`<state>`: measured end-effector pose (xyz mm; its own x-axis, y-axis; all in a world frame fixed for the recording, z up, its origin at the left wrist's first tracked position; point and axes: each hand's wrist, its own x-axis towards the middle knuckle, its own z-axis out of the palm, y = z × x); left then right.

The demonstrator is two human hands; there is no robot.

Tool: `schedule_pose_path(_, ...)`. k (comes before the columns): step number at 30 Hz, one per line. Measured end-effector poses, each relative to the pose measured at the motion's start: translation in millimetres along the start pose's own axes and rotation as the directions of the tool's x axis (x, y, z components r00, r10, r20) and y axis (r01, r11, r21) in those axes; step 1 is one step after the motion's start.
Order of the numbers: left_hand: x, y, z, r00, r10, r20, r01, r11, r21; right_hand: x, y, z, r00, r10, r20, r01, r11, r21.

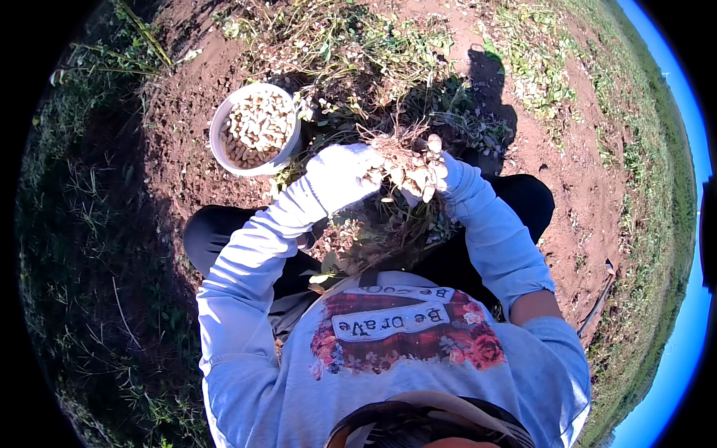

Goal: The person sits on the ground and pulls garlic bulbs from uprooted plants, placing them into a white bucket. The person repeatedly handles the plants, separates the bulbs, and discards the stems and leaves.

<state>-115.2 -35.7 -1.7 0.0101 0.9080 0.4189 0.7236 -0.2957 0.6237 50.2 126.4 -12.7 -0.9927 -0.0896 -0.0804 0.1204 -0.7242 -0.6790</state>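
In front of my lap I hold a bunch of uprooted peanut plants, its brown roots and pale pods turned up into the sunlight. My left hand, in a white knit glove, has its fingers curled at the bunch's left side among the pods. My right hand, gloved too, grips the bunch from the right; pods and roots hide most of its fingers. Leafy stems hang below the bunch between my legs. A white plastic bucket of picked peanuts stands beyond my left hand.
A heap of pulled peanut vines lies ahead, partly under my shadow. Dark grass borders the left. Reddish soil with a row of plants runs along the right. A thin dark-handled tool lies there.
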Motion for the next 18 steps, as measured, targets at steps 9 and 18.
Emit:
schedule_pose_path(9, -11, -33, -101, 0.925, -0.316, -0.21, 0.374, 0.858, 0.354, -73, -31, -96, 0.99, -0.139, -0.024, 0.141, 0.975, 0.17)
schedule_pose_path(18, -5, -67, -116, 0.823, -0.442, -0.356, 0.5, 0.27, 0.823, -59, -35, -58, 0.975, -0.207, -0.077, 0.203, 0.977, -0.065)
